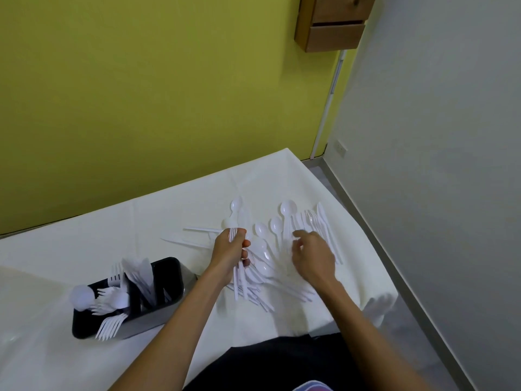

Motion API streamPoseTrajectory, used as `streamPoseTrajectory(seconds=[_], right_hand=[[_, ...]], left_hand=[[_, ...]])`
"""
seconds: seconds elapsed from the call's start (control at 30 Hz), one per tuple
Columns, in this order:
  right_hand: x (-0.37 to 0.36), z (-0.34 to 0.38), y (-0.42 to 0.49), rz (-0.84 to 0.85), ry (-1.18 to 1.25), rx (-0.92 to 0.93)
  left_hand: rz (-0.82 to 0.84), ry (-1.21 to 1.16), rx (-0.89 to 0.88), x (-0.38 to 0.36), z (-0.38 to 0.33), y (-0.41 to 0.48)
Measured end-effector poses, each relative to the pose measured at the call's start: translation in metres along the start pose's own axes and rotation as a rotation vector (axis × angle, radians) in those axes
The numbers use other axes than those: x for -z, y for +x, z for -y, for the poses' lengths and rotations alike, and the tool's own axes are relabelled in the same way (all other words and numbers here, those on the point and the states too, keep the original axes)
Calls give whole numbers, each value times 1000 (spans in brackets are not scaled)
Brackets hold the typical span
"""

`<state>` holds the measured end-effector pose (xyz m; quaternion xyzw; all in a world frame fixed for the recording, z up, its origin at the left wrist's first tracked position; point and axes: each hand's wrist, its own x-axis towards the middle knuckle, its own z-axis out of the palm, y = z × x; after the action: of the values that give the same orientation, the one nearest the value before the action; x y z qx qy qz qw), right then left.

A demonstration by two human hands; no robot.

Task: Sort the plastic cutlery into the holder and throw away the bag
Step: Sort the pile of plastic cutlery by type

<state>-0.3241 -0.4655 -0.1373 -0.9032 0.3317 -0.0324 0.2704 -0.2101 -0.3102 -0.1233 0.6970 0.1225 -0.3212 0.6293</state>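
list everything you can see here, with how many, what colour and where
loose cutlery: many pieces, white, piled on the table to the right of centre
forks: a bunch, white, gripped in the left hand
holder: one, black, on the left of the table
sorted cutlery: many pieces, white, standing in the holder
table: one, white cover, against the green wall
wooden drawer box: one, brown, high on the wall
pipe: one, white, in the wall corner
wall socket: one, white, low on the grey wall
left hand: fingers round the forks
right hand: over the pile, nothing plainly held
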Motion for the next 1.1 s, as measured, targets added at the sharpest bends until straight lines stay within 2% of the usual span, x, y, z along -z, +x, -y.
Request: streamPoseTrajectory(seconds=[0.1, 0.2, 0.27, 0.4, 0.57, 0.67, 0.83, 0.97, 1.1], right_hand=[[6, -11, 11, -33, -32, -172], [-3, -10, 10, 87, -59, -70], [-3, -10, 11, 72, -18, -45], [4, -19, 15, -112, -41, -197], [4, -25, 21, -62, -213, -238], [8, -28, 27, -21, -219, -230], [18, -27, 22, 65, -24, -255], [31, -6, 4, 62, 185, -186], [38, 30, -16, 270, 396, -14]], left_hand=[[1, 2, -8, 1, 2, 0], [16, 39, -13, -4, 2, 0], [25, 53, -14, -6, 0, 1], [28, 42, -16, -6, -2, 1], [40, 53, 1, -9, 0, -1], [52, 54, -3, -10, -2, -3], [70, 54, -19, -13, -3, -5], [121, 119, -50, -17, -2, -7], [168, 207, -95, -25, -4, -9]])
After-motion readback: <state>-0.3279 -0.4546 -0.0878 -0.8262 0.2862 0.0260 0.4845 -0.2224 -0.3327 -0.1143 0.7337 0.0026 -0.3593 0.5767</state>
